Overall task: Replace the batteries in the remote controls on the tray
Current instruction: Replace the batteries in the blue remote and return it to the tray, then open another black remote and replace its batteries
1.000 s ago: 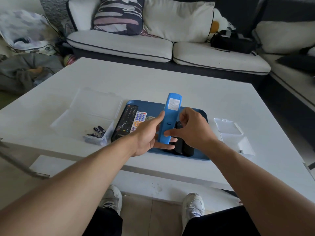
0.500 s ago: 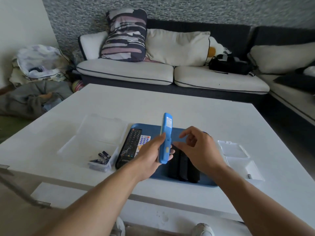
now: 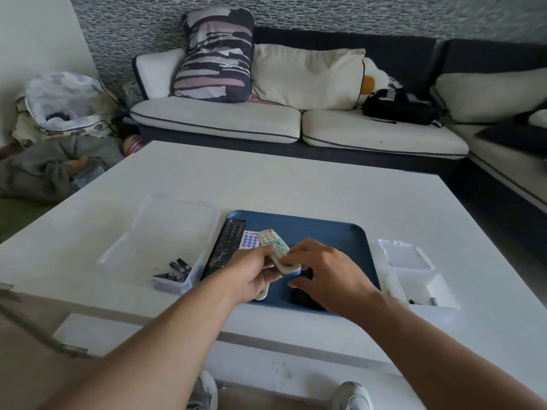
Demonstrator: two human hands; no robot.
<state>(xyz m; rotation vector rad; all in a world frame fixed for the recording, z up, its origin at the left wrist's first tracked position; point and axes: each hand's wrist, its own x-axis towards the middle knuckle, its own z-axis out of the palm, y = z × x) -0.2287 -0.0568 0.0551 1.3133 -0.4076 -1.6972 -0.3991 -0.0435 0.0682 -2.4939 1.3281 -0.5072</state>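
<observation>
A blue tray (image 3: pixel 325 229) lies on the white table (image 3: pixel 296 184). Over it my left hand (image 3: pixel 251 275) grips a white remote in a blue sleeve (image 3: pixel 272 241), button side up and tilted. My right hand (image 3: pixel 328 272) hovers beside it with relaxed fingers, fingertips at the remote's near end. A black remote (image 3: pixel 226 247) and a white remote with blue buttons (image 3: pixel 248 241) lie at the tray's left. Another pale remote (image 3: pixel 262 294) pokes out under my left hand. Dark remotes (image 3: pixel 302 297) lie partly hidden beneath my right hand.
A clear box (image 3: pixel 174 279) with several dark batteries and its open lid (image 3: pixel 177 220) sits left of the tray. A small white box (image 3: pixel 426 288) with a couple of batteries sits to the right. A sofa (image 3: pixel 296 125) runs behind the table.
The blue-sleeved remote has been turned from back-side up and upright to button side up and lowered over the tray. My right hand has dropped to its near end.
</observation>
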